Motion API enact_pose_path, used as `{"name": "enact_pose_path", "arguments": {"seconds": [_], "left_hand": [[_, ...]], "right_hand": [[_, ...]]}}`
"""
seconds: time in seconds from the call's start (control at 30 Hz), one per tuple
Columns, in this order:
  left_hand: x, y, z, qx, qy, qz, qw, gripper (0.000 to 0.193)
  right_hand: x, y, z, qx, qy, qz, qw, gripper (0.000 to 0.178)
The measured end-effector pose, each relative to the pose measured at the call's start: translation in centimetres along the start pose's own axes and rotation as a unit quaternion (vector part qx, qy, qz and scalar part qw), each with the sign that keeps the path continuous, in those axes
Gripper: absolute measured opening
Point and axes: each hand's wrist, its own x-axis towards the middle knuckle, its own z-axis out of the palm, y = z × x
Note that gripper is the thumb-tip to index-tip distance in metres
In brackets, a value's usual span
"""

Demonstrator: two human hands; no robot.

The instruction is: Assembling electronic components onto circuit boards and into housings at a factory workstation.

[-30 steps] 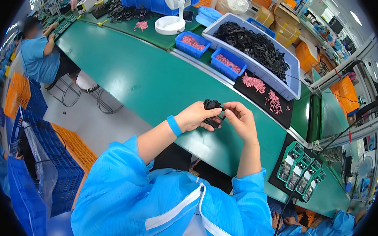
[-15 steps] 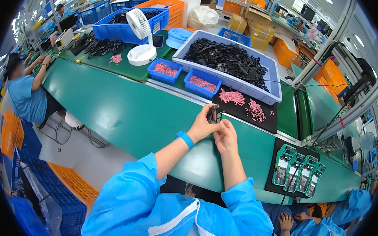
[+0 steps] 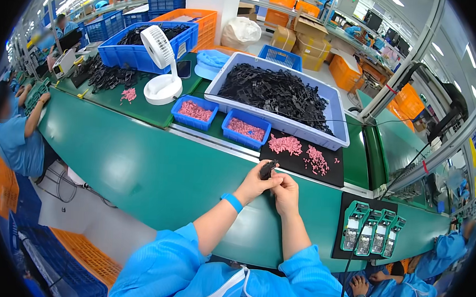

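Note:
Over the green work surface, my left hand (image 3: pixel 253 184) is closed around a small black plastic part (image 3: pixel 268 169) and tilts it up. My right hand (image 3: pixel 285 194) meets it with thumb and fingers pinched together at the part's lower side. Whatever sits between those right fingertips is hidden. Just beyond my hands, two loose piles of small pink pieces, one to the left (image 3: pixel 285 144) and one to the right (image 3: pixel 316 160), lie on a black mat (image 3: pixel 331 174). A large pale-blue bin (image 3: pixel 343 127) behind them is heaped with similar black parts (image 3: pixel 273 94).
Two small blue trays, left (image 3: pixel 181 119) and right (image 3: pixel 233 136), contain pink pieces. A white fan (image 3: pixel 163 89) stands farther left. Several green-framed units (image 3: pixel 354 230) rest on a dark mat at right, crossed by a black cable (image 3: pixel 363 230). Co-workers sit at left (image 3: pixel 17 137) and lower right (image 3: pixel 403 291).
The whole view has shifted, so the bench sits slightly lower and left. The black part has turned between my hands and shows more of its broad side; my fingers stay closed.

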Motion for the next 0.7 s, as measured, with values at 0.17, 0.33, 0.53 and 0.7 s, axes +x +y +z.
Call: {"name": "enact_pose_path", "arguments": {"seconds": [0.17,0.33,0.53,0.7], "left_hand": [[0.6,-0.1,0.6,0.025,0.022,-0.015,0.999,0.034],[1.5,-1.3,-0.8,-0.037,0.150,-0.002,0.988,0.026],[2.0,-0.3,-1.2,-0.097,0.175,-0.052,0.979,0.021],[1.9,0.2,-0.5,-0.016,0.155,-0.096,0.983,0.026]], "right_hand": [[0.5,-1.2,-0.5,-0.077,-0.013,-0.008,0.997,0.007],[4.0,-2.1,-0.8,-0.264,-0.084,-0.056,0.959,0.019],[15.5,-7.0,-1.5,-0.408,0.037,-0.198,0.890,0.018],[27.8,-8.8,-3.6,-0.620,0.114,-0.197,0.751,0.045]]}}
